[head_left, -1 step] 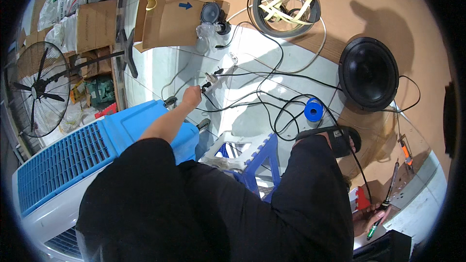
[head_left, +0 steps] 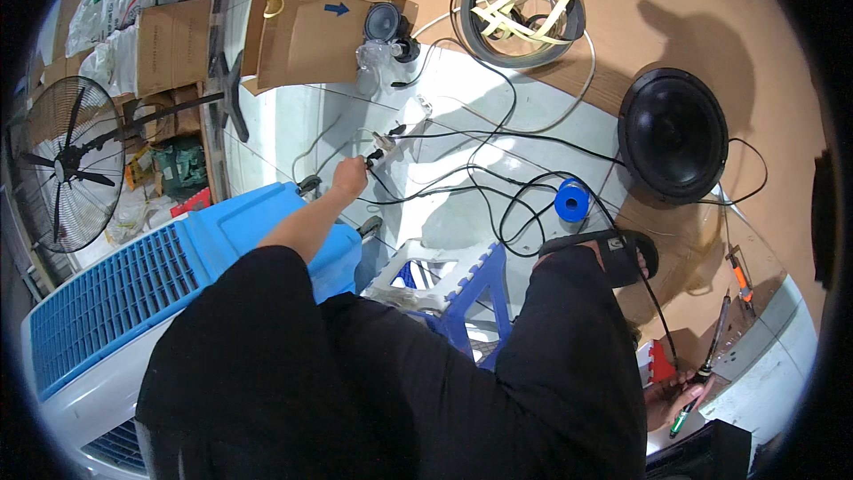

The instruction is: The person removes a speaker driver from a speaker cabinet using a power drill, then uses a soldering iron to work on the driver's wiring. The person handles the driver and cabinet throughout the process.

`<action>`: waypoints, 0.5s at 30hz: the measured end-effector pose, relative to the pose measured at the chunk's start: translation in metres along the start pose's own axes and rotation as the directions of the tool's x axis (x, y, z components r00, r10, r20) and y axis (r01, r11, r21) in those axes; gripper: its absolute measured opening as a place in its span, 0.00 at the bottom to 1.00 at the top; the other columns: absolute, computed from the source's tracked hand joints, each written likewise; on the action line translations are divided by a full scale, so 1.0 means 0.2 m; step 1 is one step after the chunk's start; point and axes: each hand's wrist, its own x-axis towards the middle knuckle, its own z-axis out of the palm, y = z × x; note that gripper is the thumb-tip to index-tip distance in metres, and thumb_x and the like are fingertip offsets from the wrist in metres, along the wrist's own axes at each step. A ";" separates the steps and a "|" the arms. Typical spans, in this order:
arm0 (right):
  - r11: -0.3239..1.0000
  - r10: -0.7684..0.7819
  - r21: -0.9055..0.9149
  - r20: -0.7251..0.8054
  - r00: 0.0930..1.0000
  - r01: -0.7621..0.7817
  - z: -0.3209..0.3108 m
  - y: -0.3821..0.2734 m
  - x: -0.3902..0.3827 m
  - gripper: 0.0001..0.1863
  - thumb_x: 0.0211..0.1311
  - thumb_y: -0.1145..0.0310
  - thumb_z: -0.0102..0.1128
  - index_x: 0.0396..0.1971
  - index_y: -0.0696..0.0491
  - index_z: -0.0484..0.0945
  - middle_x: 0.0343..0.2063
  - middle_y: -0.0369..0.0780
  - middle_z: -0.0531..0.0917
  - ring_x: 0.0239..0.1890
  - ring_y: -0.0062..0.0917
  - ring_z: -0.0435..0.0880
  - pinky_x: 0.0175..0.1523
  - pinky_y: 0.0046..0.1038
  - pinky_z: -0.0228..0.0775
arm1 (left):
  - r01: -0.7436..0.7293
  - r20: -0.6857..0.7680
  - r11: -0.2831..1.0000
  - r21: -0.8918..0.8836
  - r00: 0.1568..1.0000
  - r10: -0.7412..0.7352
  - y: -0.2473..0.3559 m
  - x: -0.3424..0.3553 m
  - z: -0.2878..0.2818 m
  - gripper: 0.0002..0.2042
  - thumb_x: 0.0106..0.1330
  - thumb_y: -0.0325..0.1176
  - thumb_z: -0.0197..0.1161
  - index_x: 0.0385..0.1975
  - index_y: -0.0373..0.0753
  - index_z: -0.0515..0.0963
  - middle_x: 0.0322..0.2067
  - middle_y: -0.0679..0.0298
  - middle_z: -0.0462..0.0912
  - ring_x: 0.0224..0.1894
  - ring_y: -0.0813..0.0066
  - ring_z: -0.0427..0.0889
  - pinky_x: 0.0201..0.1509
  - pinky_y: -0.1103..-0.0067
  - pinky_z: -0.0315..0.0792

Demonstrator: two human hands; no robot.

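My left hand (head_left: 351, 176) reaches forward with its fingers closed on a black plug (head_left: 375, 157) at the near end of a white power strip (head_left: 410, 117) on the tiled floor. Whether the plug's pins are in a socket cannot be made out. At the lower right, my right hand (head_left: 668, 402) is closed around the dark and green handle of a soldering iron (head_left: 708, 363). The iron's long thin shaft points up and away from me. Black cable (head_left: 444, 196) runs in loops across the tiles.
A black speaker cone (head_left: 673, 135) stands on brown cardboard at the right. A blue spool (head_left: 572, 203) lies by my sandalled foot (head_left: 626, 258). Close by are a blue and white stool (head_left: 478, 289), a blue-topped air cooler (head_left: 115, 302) and a fan (head_left: 67, 164). An orange-handled tool (head_left: 741, 281) lies at the right.
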 end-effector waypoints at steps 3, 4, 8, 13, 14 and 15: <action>0.993 -0.078 0.087 -0.016 0.997 0.079 0.23 -0.14 -0.10 0.29 0.77 0.51 0.53 0.66 0.57 0.67 0.45 0.41 0.76 0.46 0.23 0.75 0.54 0.26 0.69 | -0.053 0.001 0.998 0.035 0.999 0.053 -0.02 0.04 0.03 0.06 0.64 0.29 0.59 0.34 0.33 0.80 0.31 0.41 0.84 0.36 0.39 0.84 0.43 0.52 0.78; 0.985 -0.088 0.145 -0.053 0.995 0.095 0.29 -0.16 -0.12 0.29 0.77 0.52 0.55 0.65 0.59 0.68 0.38 0.38 0.76 0.38 0.20 0.74 0.46 0.22 0.70 | -0.064 0.008 0.997 0.041 0.998 0.064 -0.04 0.05 0.03 0.06 0.64 0.29 0.59 0.34 0.33 0.80 0.31 0.41 0.84 0.36 0.39 0.84 0.43 0.52 0.78; 0.964 -0.263 -0.037 -0.011 0.965 0.262 0.12 0.03 -0.04 0.24 0.79 0.58 0.51 0.61 0.63 0.71 0.43 0.42 0.81 0.44 0.23 0.80 0.56 0.22 0.74 | -0.092 0.012 0.994 0.056 0.996 0.092 -0.01 0.05 0.01 0.06 0.62 0.28 0.61 0.33 0.33 0.81 0.31 0.43 0.84 0.37 0.42 0.85 0.43 0.54 0.78; 0.882 -0.063 0.468 0.211 0.976 -0.044 0.11 0.03 0.00 0.17 0.75 0.58 0.59 0.45 0.59 0.78 0.35 0.38 0.81 0.37 0.21 0.80 0.45 0.20 0.74 | -0.076 0.097 0.997 0.019 0.993 0.074 -0.06 0.09 -0.05 0.06 0.63 0.30 0.62 0.34 0.36 0.83 0.33 0.44 0.86 0.40 0.42 0.85 0.45 0.55 0.78; 0.889 -0.026 0.456 0.121 0.992 -0.033 0.12 0.03 0.00 0.15 0.74 0.57 0.61 0.42 0.56 0.77 0.34 0.37 0.80 0.36 0.19 0.78 0.40 0.19 0.70 | -0.083 0.100 0.996 0.020 0.992 0.081 -0.07 0.08 -0.05 0.07 0.66 0.33 0.61 0.35 0.37 0.83 0.34 0.46 0.86 0.42 0.43 0.85 0.46 0.55 0.78; 0.887 -0.025 0.460 0.114 0.993 -0.030 0.12 0.03 -0.01 0.16 0.75 0.56 0.60 0.44 0.56 0.78 0.33 0.36 0.80 0.36 0.19 0.77 0.41 0.20 0.69 | -0.032 0.040 0.999 0.015 0.999 0.031 -0.08 0.07 -0.07 0.08 0.66 0.34 0.61 0.35 0.37 0.83 0.34 0.47 0.87 0.43 0.44 0.85 0.46 0.55 0.78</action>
